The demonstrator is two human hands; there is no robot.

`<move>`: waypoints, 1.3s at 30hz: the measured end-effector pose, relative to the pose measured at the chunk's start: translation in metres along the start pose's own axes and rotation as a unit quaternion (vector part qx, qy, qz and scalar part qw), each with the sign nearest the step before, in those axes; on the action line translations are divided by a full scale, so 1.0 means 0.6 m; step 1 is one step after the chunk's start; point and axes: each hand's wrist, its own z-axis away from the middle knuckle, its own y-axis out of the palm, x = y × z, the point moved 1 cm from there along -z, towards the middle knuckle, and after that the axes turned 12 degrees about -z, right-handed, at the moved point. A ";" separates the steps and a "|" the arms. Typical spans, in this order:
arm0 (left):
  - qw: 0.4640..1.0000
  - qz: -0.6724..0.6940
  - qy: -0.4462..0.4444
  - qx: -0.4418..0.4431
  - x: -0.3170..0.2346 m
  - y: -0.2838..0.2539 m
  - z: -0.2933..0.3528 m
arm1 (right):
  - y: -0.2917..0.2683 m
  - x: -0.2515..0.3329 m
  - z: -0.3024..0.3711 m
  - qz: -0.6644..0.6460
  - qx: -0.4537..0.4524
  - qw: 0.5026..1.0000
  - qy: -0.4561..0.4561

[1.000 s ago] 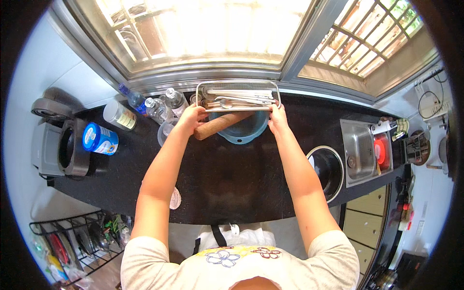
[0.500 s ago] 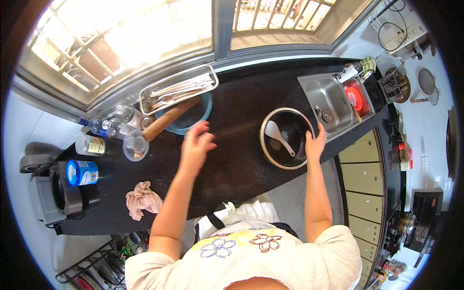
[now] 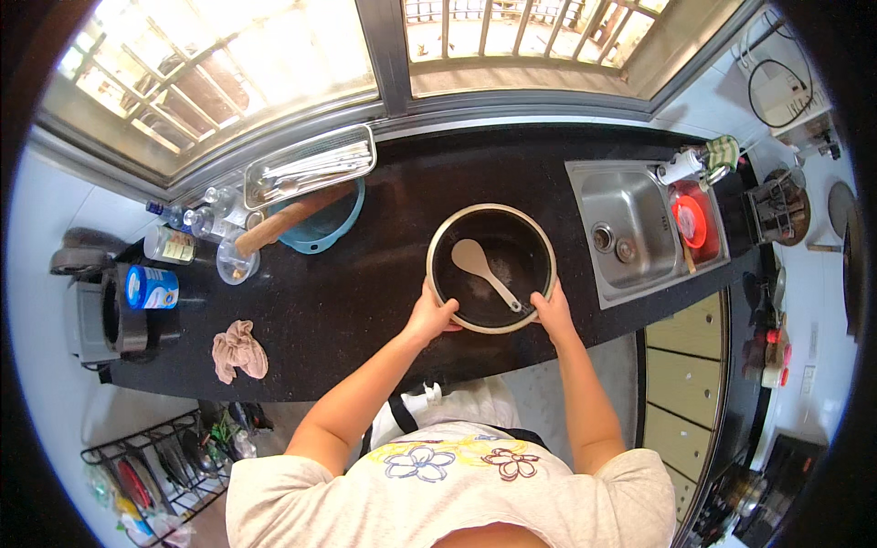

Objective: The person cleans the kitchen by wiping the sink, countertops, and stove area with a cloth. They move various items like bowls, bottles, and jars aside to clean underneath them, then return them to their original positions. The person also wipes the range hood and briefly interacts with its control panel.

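Note:
A dark round pot (image 3: pixel 470 300) with a pale rim is held between my two hands, above the near edge of the black counter. Inside it lies a white rice paddle (image 3: pixel 491 279), its handle slanting toward my right hand. My left hand (image 3: pixel 431 315) is closed on the near left side of the pot, thumb over the rim. The near right side is gripped by my right hand (image 3: pixel 552 316), its thumb also at the rim. The pot hides most of the other fingers.
To the right is a steel sink (image 3: pixel 587 260) with a red bowl (image 3: pixel 690 222) in its smaller part. At the back left, a wooden rolling pin (image 3: pixel 288 222) rests across a blue basin (image 3: pixel 354 217), beside a cutlery tray (image 3: pixel 373 151). A crumpled cloth (image 3: pixel 239 352) lies farther left.
My left hand has come over from near the blue basin and taken hold of the pot. The pot has moved left, away from the sink, with my right hand on it.

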 end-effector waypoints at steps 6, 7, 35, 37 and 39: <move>0.998 -0.006 0.015 -0.064 -0.064 -0.059 -0.062 | 0.078 0.058 -0.131 -0.023 0.052 0.998 0.001; 0.996 0.002 0.029 -0.081 -0.066 -0.070 -0.080 | 0.091 0.069 -0.150 -0.041 0.062 0.997 -0.004; 0.633 -0.395 0.117 -0.656 0.381 -0.623 0.310 | 0.598 -0.002 0.184 0.166 0.311 0.886 -0.302; 0.683 -0.407 0.087 -0.601 0.454 -0.705 0.322 | 0.738 -0.007 0.239 0.196 0.387 0.821 -0.371; 0.757 -0.429 0.090 -0.484 0.476 -0.741 0.318 | 0.874 -0.014 0.282 0.157 0.427 0.804 -0.382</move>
